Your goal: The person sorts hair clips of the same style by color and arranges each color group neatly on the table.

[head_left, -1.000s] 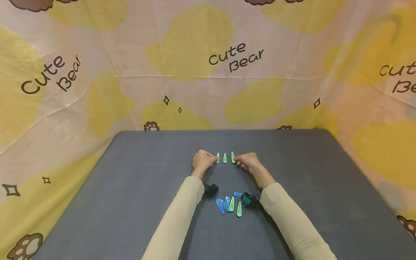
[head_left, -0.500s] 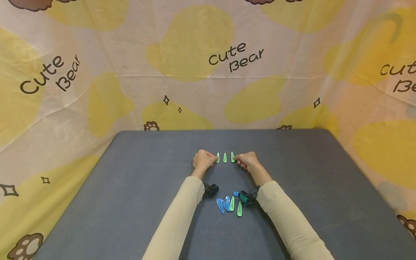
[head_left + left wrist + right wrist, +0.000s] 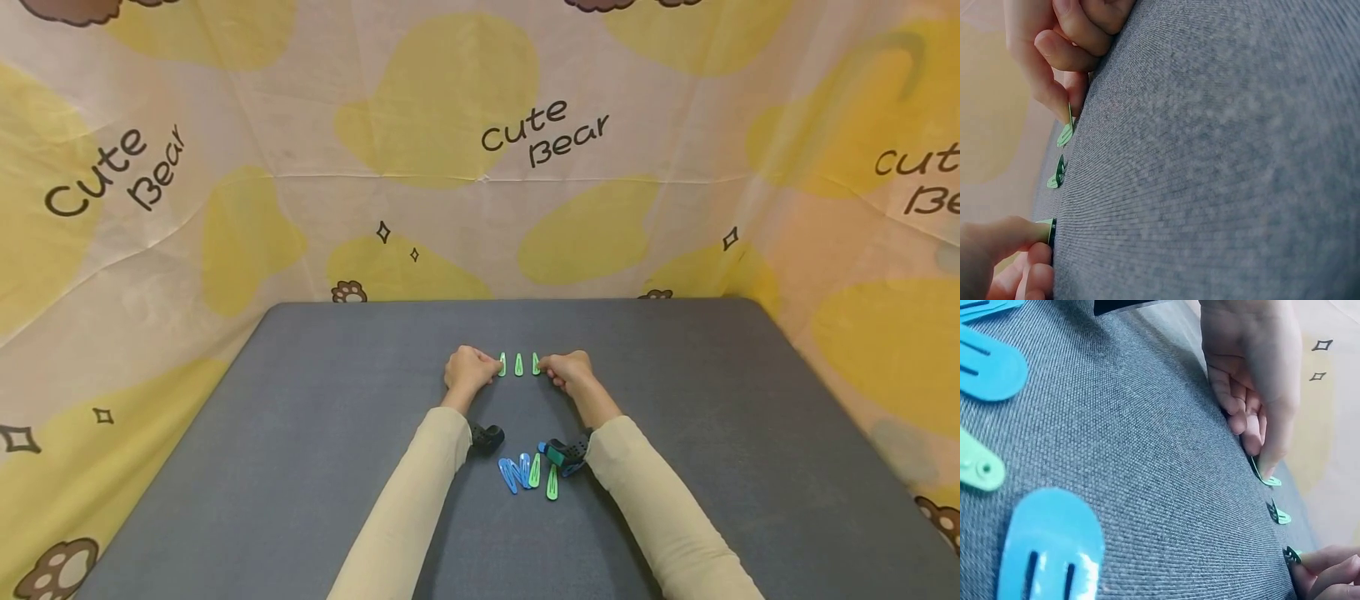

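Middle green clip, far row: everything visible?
The middle green clip is slim and teardrop-shaped, slotted, apparently painted metal. Its narrow end points to the far side. In the wrist views one part looks raised, so it seems unsnapped. It rests on the grey tabletop between the left clip and right clip; neither left hand nor right hand touches it.

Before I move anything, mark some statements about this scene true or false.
1. The left hand pinches the far row's leftmost green snap clip. True.
2. Every clip here is blue. False: two nearer green snap clips lie by blue snap clips.
3. Neither hand touches that row's middle green snap clip. True.
4. Both hands are off the clips. False: the right hand pinches that row's rightmost green snap clip.
5. The tabletop is dark gray. True.
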`<act>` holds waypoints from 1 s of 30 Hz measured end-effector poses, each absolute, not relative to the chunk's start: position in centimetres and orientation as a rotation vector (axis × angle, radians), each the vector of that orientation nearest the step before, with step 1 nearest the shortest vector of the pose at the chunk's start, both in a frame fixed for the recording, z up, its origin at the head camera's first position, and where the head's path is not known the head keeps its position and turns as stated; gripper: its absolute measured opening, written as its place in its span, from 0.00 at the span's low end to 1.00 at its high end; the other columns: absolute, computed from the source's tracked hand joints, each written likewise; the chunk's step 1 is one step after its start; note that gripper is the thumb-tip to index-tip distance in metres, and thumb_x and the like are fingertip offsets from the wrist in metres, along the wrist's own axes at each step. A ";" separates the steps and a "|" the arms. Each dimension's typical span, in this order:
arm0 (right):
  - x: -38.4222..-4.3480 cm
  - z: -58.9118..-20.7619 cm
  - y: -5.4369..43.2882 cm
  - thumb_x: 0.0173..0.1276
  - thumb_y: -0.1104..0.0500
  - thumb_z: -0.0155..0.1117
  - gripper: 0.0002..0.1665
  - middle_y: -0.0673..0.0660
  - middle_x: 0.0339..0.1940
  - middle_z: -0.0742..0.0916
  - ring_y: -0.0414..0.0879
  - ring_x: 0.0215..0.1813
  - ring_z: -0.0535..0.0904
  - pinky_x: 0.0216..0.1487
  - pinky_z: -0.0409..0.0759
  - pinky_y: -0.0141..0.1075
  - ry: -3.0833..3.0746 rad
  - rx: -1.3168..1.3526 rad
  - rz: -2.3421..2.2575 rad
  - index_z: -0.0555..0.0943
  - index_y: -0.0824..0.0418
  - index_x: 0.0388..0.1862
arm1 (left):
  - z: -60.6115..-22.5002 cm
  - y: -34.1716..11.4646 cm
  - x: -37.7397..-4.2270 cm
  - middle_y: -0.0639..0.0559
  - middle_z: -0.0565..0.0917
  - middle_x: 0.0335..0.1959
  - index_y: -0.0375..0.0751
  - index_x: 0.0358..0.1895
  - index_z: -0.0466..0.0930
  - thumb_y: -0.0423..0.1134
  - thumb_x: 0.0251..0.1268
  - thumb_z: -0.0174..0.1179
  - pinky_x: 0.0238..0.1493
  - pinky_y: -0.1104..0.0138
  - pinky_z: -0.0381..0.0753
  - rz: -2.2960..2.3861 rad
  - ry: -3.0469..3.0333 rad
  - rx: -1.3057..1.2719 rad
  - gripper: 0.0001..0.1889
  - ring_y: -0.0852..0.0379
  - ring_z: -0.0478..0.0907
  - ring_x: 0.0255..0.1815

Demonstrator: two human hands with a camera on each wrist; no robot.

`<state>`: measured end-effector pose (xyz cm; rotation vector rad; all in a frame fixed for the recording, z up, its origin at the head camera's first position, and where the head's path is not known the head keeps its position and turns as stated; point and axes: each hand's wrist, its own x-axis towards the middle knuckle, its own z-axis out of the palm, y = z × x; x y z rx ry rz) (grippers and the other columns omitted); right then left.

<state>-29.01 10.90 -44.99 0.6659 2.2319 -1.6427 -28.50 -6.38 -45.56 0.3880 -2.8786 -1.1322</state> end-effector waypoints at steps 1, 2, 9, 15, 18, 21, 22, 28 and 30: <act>-29.0 -45.0 10.9 0.57 0.63 0.66 0.18 0.44 0.04 0.70 0.35 0.10 0.62 0.17 0.63 0.27 2.236 0.666 -1.638 0.72 0.56 0.11 | -45.6 -6.4 -28.5 0.53 0.84 0.14 0.44 0.22 0.88 0.46 0.52 0.68 0.21 0.68 0.63 -1.131 -2.879 0.388 0.09 0.55 0.77 0.24; -29.1 -45.0 10.9 0.57 0.63 0.66 0.18 0.44 0.04 0.70 0.35 0.10 0.63 0.17 0.63 0.27 2.240 0.670 -1.637 0.72 0.56 0.12 | -45.6 -6.4 -28.5 0.52 0.84 0.14 0.44 0.22 0.88 0.45 0.52 0.68 0.21 0.68 0.63 -1.131 -2.879 0.389 0.09 0.55 0.77 0.23; -29.1 -45.2 10.8 0.57 0.63 0.66 0.15 0.45 0.05 0.70 0.35 0.11 0.63 0.18 0.63 0.28 2.252 0.664 -1.615 0.72 0.57 0.14 | -45.5 -6.4 -28.4 0.52 0.84 0.15 0.44 0.23 0.88 0.45 0.51 0.69 0.21 0.69 0.63 -1.131 -2.875 0.394 0.09 0.56 0.76 0.23; -29.0 -45.1 11.0 0.57 0.62 0.66 0.16 0.45 0.05 0.70 0.35 0.11 0.62 0.18 0.63 0.28 2.271 0.647 -1.593 0.72 0.57 0.13 | -45.4 -6.3 -28.3 0.52 0.84 0.15 0.44 0.23 0.88 0.45 0.51 0.69 0.21 0.68 0.62 -1.130 -2.871 0.390 0.09 0.56 0.76 0.23; -29.0 -45.1 11.0 0.57 0.62 0.66 0.16 0.44 0.05 0.71 0.35 0.11 0.63 0.17 0.64 0.27 2.271 0.649 -1.590 0.73 0.57 0.14 | -45.5 -6.3 -28.3 0.52 0.84 0.15 0.44 0.23 0.88 0.45 0.51 0.69 0.21 0.68 0.63 -1.126 -2.874 0.391 0.09 0.56 0.76 0.23; -29.0 -45.1 11.0 0.57 0.62 0.66 0.15 0.44 0.04 0.71 0.34 0.11 0.63 0.17 0.64 0.27 2.271 0.640 -1.589 0.73 0.57 0.14 | -45.5 -6.3 -28.3 0.51 0.85 0.15 0.44 0.23 0.88 0.45 0.52 0.69 0.21 0.68 0.62 -1.125 -2.875 0.389 0.09 0.56 0.75 0.22; -28.9 -45.1 11.0 0.58 0.62 0.66 0.15 0.44 0.04 0.71 0.34 0.10 0.63 0.17 0.64 0.27 2.272 0.638 -1.592 0.73 0.57 0.14 | -45.4 -6.3 -28.3 0.51 0.85 0.15 0.44 0.23 0.88 0.45 0.52 0.69 0.21 0.68 0.62 -1.125 -2.874 0.386 0.09 0.57 0.75 0.22; -28.7 -45.1 11.0 0.57 0.62 0.67 0.17 0.44 0.04 0.71 0.35 0.11 0.62 0.17 0.63 0.27 2.292 0.623 -1.603 0.73 0.57 0.12 | -45.5 -6.3 -28.3 0.51 0.85 0.15 0.44 0.23 0.88 0.46 0.51 0.69 0.20 0.69 0.62 -1.117 -2.870 0.379 0.09 0.57 0.74 0.20; -28.7 -45.1 11.0 0.57 0.62 0.68 0.18 0.44 0.05 0.71 0.35 0.11 0.62 0.17 0.63 0.27 2.298 0.618 -1.612 0.73 0.56 0.11 | -45.5 -6.3 -28.3 0.51 0.84 0.14 0.44 0.22 0.88 0.46 0.51 0.69 0.19 0.69 0.62 -1.114 -2.871 0.380 0.10 0.58 0.73 0.19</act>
